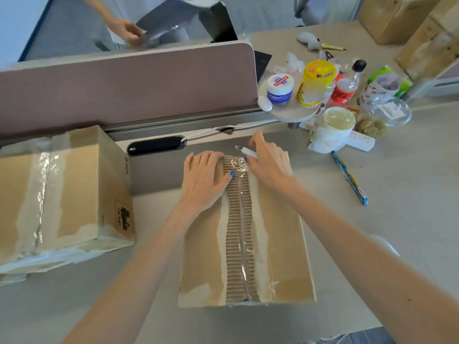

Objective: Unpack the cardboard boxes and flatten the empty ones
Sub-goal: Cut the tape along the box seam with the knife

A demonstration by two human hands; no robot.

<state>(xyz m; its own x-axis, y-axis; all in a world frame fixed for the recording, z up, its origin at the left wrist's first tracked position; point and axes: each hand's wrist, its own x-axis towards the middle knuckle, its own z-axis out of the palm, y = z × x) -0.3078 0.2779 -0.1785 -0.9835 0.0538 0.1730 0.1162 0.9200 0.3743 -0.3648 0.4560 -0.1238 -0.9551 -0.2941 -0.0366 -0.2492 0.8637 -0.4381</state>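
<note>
The cardboard box [280,244] lies flat on the desk [397,219] straight in front of me, closed, its long seam running away from me down the middle. Along that seam the outer paper is torn off, baring a strip of corrugated ridges [233,232], and clear tape [239,167] is crumpled at the far end of it. Both my hands are on that far end. My left hand [202,181] lies palm down on the left flap, fingers straight and together, reaching to the far edge, the thumb angled in so that its tip touches the ridged strip. My right hand [267,162] sits just across the seam on the right flap, its fingers curled round a small white cutter [244,150] whose tip points left, above the crumpled tape. To my left, well apart, a second, taller box [82,184] stands taped shut. Beyond the boxes a black oblong device [156,146] lies at the foot of a brown divider panel [124,90]. Farther right the desk holds a yellow-lidded jar [316,80], a blue-and-white tub [280,88], a bottle [347,83] and a paper cup [332,127]. Behind the panel another person's hand [128,31] shows.
</note>
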